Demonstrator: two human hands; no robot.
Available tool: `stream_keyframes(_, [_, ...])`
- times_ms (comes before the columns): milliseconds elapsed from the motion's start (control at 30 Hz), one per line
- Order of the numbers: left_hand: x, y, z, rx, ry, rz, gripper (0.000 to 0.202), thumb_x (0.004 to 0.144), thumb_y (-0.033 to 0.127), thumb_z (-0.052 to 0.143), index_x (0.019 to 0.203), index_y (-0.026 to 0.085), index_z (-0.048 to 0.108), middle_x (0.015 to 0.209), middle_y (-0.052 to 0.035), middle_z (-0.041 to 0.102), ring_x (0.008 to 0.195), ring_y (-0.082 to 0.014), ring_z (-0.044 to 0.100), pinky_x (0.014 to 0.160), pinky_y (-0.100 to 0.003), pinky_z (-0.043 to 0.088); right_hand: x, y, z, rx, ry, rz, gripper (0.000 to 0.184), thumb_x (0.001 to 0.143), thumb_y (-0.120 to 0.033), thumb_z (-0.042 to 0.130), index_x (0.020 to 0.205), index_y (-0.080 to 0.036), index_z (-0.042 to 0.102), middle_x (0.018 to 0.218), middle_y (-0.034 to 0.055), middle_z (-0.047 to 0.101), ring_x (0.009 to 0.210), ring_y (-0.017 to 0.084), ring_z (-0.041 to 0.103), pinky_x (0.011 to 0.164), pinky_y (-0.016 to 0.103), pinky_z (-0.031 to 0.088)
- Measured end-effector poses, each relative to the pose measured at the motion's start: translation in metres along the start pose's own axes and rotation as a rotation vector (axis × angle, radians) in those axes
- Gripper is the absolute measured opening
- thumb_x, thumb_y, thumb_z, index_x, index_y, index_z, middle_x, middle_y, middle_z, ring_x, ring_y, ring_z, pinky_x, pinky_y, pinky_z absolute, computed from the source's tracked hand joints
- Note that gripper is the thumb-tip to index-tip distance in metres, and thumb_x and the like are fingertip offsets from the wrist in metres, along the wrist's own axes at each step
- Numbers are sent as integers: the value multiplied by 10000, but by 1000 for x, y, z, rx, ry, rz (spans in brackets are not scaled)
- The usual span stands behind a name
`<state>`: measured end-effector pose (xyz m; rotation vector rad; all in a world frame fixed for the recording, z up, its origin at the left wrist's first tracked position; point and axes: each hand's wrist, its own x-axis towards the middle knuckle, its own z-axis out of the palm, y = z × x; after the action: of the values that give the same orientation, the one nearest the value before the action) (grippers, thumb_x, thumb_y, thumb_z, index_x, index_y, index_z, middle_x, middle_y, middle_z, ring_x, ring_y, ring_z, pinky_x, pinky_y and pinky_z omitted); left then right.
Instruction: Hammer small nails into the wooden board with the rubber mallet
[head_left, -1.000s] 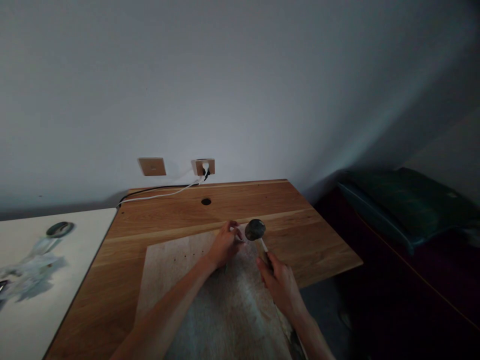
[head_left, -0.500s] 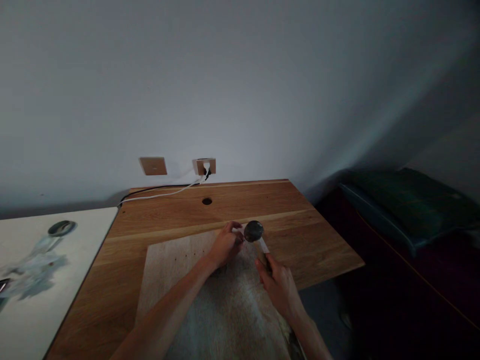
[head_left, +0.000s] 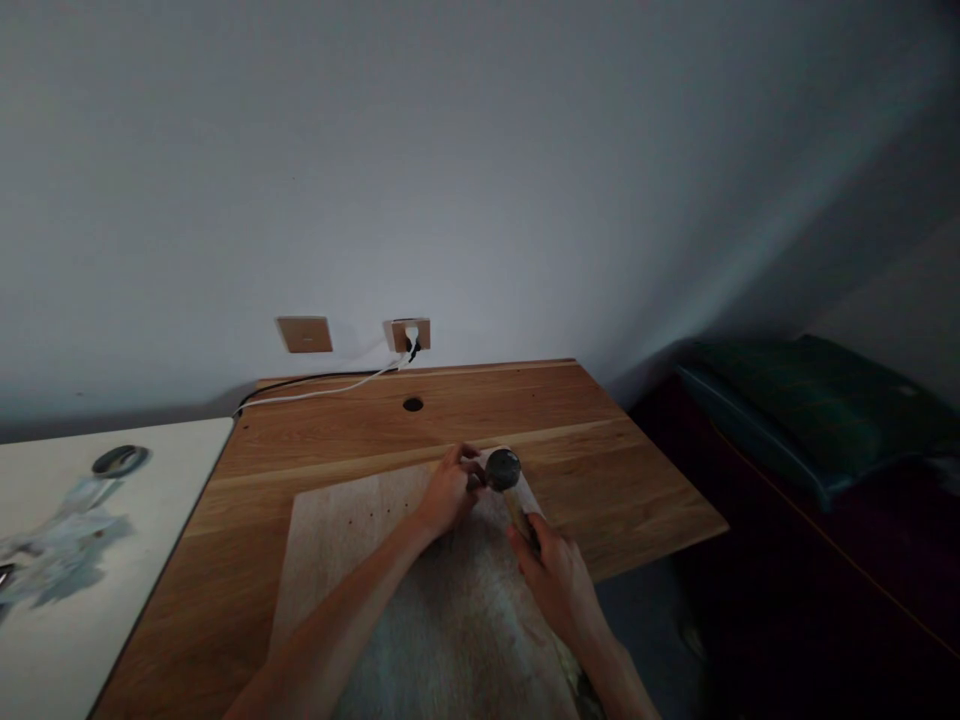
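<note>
My right hand grips the wooden handle of a mallet whose dark round head sits low, right beside the fingertips of my left hand. My left hand is pinched on something small that I cannot make out, held upright on a pale sheet near its far edge. The sheet lies flat on the wooden desk and carries a scatter of small dark holes or dots.
A round cable hole is at the back of the desk, with white and black cables running to a wall socket. A white table with a metal ring adjoins on the left. Dark furniture stands right.
The mallet head has come down and leftward from its raised position to meet my left fingertips. My left hand has stayed pinched in the same spot.
</note>
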<state>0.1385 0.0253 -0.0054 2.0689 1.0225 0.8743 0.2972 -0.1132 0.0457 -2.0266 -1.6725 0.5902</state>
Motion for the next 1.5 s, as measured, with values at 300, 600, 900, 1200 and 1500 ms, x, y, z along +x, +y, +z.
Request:
stream_keyframes(300, [1, 2, -2, 29, -6, 8, 129, 764, 113, 714, 846, 207, 746, 1253, -108, 625, 1109, -247, 631, 1038, -410, 509, -2, 3, 3, -20, 47, 9, 306, 1000, -438, 402, 928, -221, 605, 699, 59, 716, 683, 252, 717, 608, 291, 357])
stream_keyframes(600, [0, 3, -2, 12, -2, -21, 94, 776, 121, 717, 825, 199, 736, 1272, -101, 605, 1001, -217, 673, 994, -390, 538, -3, 2, -1, 8, 47, 13, 317, 1000, -436, 396, 937, -221, 621, 740, 73, 737, 722, 257, 734, 631, 291, 385])
stream_keyframes(900, [1, 4, -4, 25, -10, -7, 124, 759, 105, 704, 820, 201, 752, 1257, -105, 610, 1097, -247, 642, 1055, -405, 503, -5, 3, 2, 44, 49, -17, 327, 1000, -463, 397, 898, -224, 594, 710, 64, 722, 636, 228, 698, 590, 281, 368])
stream_keyframes(1200, [2, 5, -5, 34, -32, 2, 130, 752, 107, 712, 816, 210, 756, 1246, -101, 617, 1112, -260, 636, 1037, -404, 515, -5, -2, 0, 17, 45, 3, 315, 991, -432, 403, 931, -216, 624, 720, 72, 717, 687, 241, 711, 610, 282, 376])
stream_keyframes(1500, [2, 2, -1, 4, -7, 36, 263, 670, -18, 687, 832, 185, 724, 1202, -102, 621, 1142, -250, 623, 1020, -385, 510, -21, 0, 4, 154, 34, 39, 339, 979, -489, 408, 838, -237, 587, 654, 29, 663, 573, 194, 621, 553, 270, 375])
